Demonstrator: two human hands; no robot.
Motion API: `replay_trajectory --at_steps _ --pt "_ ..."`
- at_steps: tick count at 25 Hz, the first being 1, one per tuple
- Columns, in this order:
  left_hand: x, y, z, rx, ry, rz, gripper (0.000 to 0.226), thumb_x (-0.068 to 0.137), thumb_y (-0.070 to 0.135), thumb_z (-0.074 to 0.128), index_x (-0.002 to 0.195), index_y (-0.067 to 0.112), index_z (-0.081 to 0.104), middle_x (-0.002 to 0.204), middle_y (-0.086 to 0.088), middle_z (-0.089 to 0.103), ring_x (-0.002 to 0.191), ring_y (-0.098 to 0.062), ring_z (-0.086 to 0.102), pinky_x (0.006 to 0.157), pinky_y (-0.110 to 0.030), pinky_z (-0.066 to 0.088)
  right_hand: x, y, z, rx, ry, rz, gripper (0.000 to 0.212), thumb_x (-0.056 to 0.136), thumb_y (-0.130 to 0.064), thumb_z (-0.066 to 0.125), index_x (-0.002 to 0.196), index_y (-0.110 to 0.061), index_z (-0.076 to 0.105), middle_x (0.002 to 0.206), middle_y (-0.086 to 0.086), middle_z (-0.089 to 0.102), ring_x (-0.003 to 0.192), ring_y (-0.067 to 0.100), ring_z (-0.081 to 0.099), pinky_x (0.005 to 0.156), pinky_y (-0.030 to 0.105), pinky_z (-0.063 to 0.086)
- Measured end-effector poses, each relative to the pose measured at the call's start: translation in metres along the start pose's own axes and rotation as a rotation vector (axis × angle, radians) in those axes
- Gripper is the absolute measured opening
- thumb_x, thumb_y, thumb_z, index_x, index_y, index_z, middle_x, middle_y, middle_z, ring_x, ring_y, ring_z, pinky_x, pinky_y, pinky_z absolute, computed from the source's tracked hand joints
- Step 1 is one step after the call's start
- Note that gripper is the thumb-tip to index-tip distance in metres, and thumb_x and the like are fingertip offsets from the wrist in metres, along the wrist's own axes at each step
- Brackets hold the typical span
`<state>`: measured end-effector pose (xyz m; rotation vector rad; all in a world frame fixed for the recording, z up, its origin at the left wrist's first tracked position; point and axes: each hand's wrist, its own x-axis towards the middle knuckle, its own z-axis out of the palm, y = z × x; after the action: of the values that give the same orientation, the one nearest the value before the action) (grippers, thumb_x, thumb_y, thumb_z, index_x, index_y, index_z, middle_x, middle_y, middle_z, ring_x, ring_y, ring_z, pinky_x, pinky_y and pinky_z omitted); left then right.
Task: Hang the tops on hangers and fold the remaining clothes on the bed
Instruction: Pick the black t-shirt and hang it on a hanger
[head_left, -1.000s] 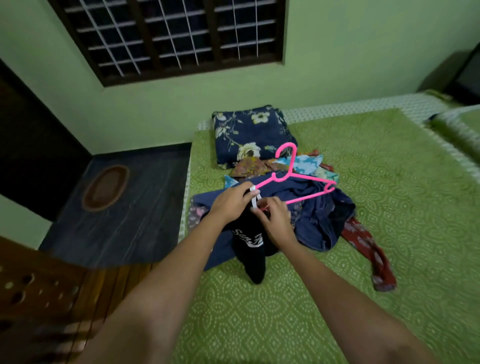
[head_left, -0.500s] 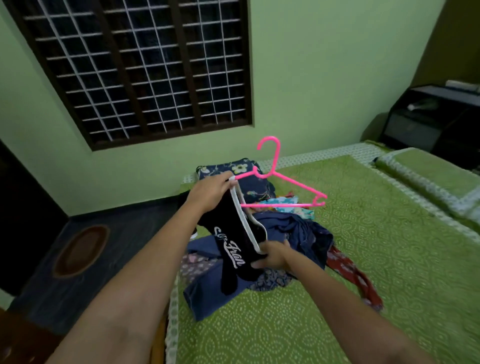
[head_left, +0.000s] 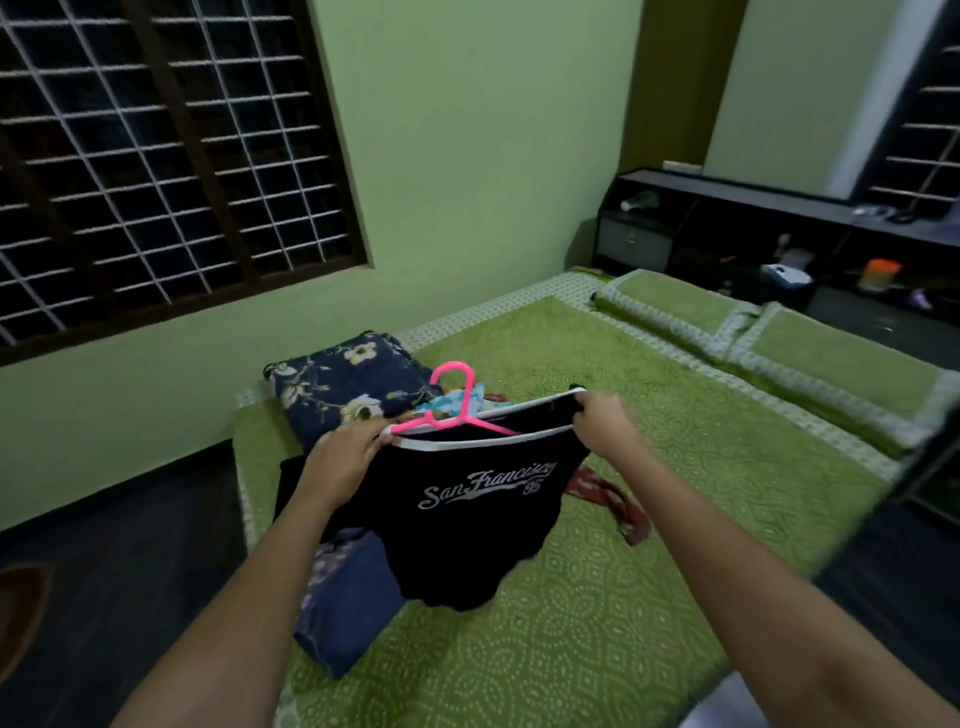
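Over the green patterned bed, above the heaped clothes at its near left, the black San Francisco top hung spread, neckline gripped by the left hand and right hand, the pink hanger inside the collar.
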<state>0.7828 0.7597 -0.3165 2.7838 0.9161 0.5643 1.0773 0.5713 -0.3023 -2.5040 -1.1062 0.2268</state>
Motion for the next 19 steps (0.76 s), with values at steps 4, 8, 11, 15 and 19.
replay_trajectory --at_steps 4,8,11,15,19 --pt "0.046 0.06 0.013 -0.22 0.101 -0.049 0.026 0.101 0.035 0.037 0.099 0.019 0.058 0.09 -0.006 0.065 0.088 -0.031 0.058 0.067 -0.039 0.042 -0.062 0.017 -0.022 0.189 0.569 -0.242 0.012 0.084 -0.014 0.058 0.09 -0.015 0.069 0.064 -0.007 0.058 0.056 0.015 0.052 0.069 0.034 0.047" --pt "0.098 0.108 0.013 -0.297 0.069 0.13 0.028 0.1 0.033 0.042 0.103 0.014 0.062 0.089 -0.011 0.066 0.084 -0.033 0.06 0.068 -0.043 0.045 -0.061 0.087 -0.073 0.067 0.607 -0.098 0.028 0.096 -0.025 0.054 0.123 -0.025 0.057 0.125 -0.006 0.058 0.114 0.017 0.052 0.096 0.039 0.03" --pt "0.135 0.153 0.013 -0.363 0.02 0.271 0.027 0.1 0.033 0.042 0.107 0.016 0.063 0.088 -0.006 0.065 0.083 -0.03 0.06 0.065 -0.039 0.042 -0.053 0.14 -0.125 -0.163 0.398 -0.063 0.049 0.098 -0.046 0.045 0.144 -0.035 0.033 0.151 -0.012 0.032 0.136 0.014 0.027 0.101 0.035 0.01" --pt "0.176 0.228 0.023 -0.427 -0.003 0.392 0.032 0.1 0.038 0.042 0.108 0.015 0.062 0.091 -0.01 0.067 0.084 -0.028 0.062 0.069 -0.04 0.044 -0.056 0.19 -0.171 -0.224 0.286 -0.016 0.027 0.101 -0.04 0.036 0.115 -0.024 0.053 0.116 0.0 0.059 0.116 0.018 0.048 0.099 0.037 0.019" --pt "0.204 0.342 0.055 -0.431 -0.133 0.538 0.045 0.093 0.056 0.035 0.096 0.017 0.058 0.084 -0.005 0.063 0.08 -0.025 0.059 0.068 -0.04 0.043 -0.063 0.245 -0.198 -0.195 0.328 -0.006 0.029 0.103 -0.037 0.032 0.087 -0.015 0.042 0.084 0.004 0.061 0.082 0.026 0.056 0.074 0.033 0.025"
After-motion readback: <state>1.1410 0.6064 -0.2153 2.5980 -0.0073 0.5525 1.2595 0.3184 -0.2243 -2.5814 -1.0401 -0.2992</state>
